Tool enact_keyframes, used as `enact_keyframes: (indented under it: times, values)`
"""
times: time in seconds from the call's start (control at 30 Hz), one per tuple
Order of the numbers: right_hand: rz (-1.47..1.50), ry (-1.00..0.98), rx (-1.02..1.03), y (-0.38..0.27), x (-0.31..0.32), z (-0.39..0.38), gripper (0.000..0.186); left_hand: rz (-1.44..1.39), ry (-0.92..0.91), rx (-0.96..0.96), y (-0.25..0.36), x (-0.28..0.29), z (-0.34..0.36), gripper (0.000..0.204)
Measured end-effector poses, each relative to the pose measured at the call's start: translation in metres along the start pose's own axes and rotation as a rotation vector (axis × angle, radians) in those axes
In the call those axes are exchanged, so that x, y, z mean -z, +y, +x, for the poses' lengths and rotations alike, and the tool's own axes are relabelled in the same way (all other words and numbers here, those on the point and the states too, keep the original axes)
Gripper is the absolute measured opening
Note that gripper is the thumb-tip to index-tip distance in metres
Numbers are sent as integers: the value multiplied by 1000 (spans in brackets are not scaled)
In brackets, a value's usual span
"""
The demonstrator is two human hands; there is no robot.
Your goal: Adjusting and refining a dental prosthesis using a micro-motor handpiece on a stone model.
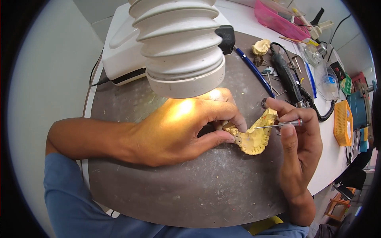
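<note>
A yellow plaster dental model [256,142], shaped like an arch with a row of teeth, sits at the middle of the grey mat. My left hand [186,129] grips its left end between thumb and fingers. Small dark holes show in the model beside that thumb. My right hand [299,144] pinches a small screwdriver [286,123] with a thin metal shaft. The shaft points left, and its tip is at the inner side of the arch. Whether the tip touches the plaster I cannot tell.
A white ribbed suction hose [184,51] hangs close above my left hand. Behind lie a blue pen [254,69], a dark handpiece [286,75] with coiled cord, several burs and another plaster piece [261,47]. A yellow basket [343,123] and pink tray [279,20] stand rightward.
</note>
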State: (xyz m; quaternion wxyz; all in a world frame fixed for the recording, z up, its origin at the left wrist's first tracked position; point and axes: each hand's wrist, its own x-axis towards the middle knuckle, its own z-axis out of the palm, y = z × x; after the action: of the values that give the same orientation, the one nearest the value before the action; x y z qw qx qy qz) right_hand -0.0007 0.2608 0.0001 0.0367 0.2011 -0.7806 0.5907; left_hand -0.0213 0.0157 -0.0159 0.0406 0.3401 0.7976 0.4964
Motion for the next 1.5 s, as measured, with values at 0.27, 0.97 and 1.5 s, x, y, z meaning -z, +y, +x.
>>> enact_keyframes:
  times: [0.27, 0.97, 1.5]
  values:
    - [29, -30, -24, 7, -3, -2, 20, -120, 61, 18, 0, -2, -3, 28]
    - [-75, -71, 107, 12, -5, -6, 17, -74, 87, -37, -2, -8, -10, 25]
    - [-173, -85, 159, 7, -1, 0, 16, -157, 60, 3, -2, -7, -11, 43]
